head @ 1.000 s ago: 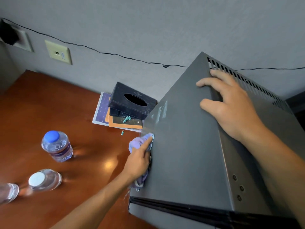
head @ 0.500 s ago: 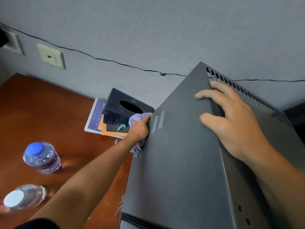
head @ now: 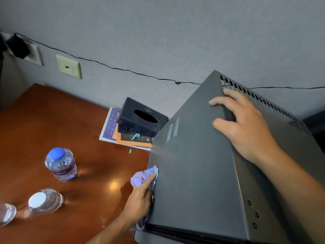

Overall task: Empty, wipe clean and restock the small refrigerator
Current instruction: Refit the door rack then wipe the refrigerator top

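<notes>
Nearest: left hand (head: 140, 199) has the cloth (head: 143, 176) bunched under curled fingers, index stretched along it, pressing it on the left side wall of the fridge (head: 193, 173), low and close to the front edge. Fridge sits on the right end of the table (head: 35, 124), door seam toward the viewer; can't see the door or the inside.

Right hand (head: 246, 125) spread flat over the top edge, fingers wrapped onto the side panel just short of the vent slots (head: 263, 101). It's bracing, not gripping.

Left of the fridge, standing on the table: a blue-cap bottle (head: 60, 164), a white-cap bottle (head: 44, 200), and a third one (head: 7, 213) cut off at the frame edge. Presumably what goes back in.

Further back: tissue box (head: 142, 117) on a stack of booklets (head: 112, 125), hard against the fridge's rear corner. Cable (head: 123, 69) runs along the wall behind.

Risks:
- Side push with only a flat palm on top: fridge could skid or rotate on the polished wood.
- A long stroke rearward runs the cloth into the tissue box.
- Left elbow is close to the bottles; a wide pullback could knock one over.
- Table near the cloth shows a wet-looking patch, so the fridge may slide more easily.
</notes>
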`<state>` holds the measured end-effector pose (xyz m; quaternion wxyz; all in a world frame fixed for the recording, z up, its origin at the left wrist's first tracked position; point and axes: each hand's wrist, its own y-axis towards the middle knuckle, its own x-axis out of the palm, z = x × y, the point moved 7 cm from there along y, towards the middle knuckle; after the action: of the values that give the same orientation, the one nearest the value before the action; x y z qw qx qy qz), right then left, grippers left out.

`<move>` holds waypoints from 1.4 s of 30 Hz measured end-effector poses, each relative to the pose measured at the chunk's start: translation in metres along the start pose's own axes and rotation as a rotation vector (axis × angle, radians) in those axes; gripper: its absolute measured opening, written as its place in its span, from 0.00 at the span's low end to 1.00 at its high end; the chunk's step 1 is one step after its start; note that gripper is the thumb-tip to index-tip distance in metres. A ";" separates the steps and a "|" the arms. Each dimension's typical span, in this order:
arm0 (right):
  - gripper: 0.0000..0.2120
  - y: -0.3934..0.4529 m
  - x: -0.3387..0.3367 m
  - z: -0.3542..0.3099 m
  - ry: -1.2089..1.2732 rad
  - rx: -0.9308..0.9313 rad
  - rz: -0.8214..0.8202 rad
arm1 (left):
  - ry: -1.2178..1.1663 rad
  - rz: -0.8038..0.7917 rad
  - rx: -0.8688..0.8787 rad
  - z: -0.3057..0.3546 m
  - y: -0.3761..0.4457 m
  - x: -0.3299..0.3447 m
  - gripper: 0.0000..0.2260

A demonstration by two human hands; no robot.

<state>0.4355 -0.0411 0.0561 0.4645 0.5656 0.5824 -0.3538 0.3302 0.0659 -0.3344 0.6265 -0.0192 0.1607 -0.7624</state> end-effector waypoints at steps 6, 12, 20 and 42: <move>0.25 0.000 -0.001 0.000 -0.004 -0.008 -0.004 | 0.080 -0.010 -0.039 0.030 0.044 -0.011 0.25; 0.24 0.002 0.000 0.002 0.005 0.003 0.002 | 0.140 0.060 -0.023 0.066 0.131 -0.035 0.26; 0.25 -0.001 0.000 0.000 -0.023 0.020 -0.020 | -0.041 0.085 0.137 0.169 0.024 -0.042 0.25; 0.24 0.001 0.000 0.002 -0.011 0.040 -0.021 | 0.171 0.048 -0.139 0.080 0.094 -0.041 0.30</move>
<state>0.4364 -0.0431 0.0554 0.4525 0.5667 0.5787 -0.3731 0.4468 0.0719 -0.2774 0.6260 0.0064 0.2663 -0.7329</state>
